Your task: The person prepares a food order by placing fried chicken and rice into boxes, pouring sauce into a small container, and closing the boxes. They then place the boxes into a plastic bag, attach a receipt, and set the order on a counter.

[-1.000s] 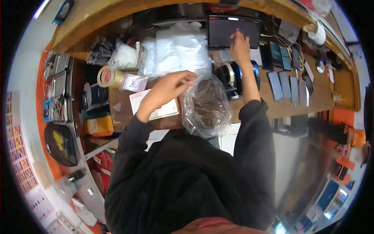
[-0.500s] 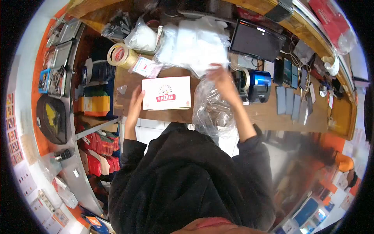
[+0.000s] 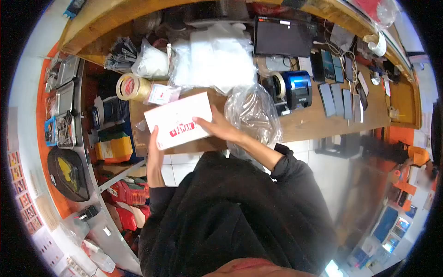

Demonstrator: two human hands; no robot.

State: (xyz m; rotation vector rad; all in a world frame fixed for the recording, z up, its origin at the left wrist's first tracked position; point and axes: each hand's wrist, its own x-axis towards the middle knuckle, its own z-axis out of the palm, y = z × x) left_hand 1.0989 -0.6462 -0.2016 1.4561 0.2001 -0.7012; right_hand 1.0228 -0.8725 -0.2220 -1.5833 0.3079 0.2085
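Observation:
Both hands hold a white printed box [image 3: 177, 115] with red lettering, tilted over the front edge of the wooden table. My left hand [image 3: 155, 145] grips its lower left side, thumb along the edge. From the right, my right hand [image 3: 220, 127] clasps the other side, its thumb lying on the printed face and its other fingers hidden beneath. A crumpled clear plastic bag [image 3: 254, 115] lies just right of that hand. Behind the box are a small pink-and-white packet [image 3: 164, 94] and rolls of tape [image 3: 131, 87].
A pile of clear plastic bags [image 3: 221, 57] covers the table's back middle. To the right stand a blue-black label printer [image 3: 297, 90], a dark tablet [image 3: 284, 37] and several phones [image 3: 337, 99]. Metal trays [image 3: 64, 99] sit on a shelf at the left.
My right hand has come from the plastic bag down to the box and taken hold of it. The box has turned anticlockwise and tilted. The camera view has shifted.

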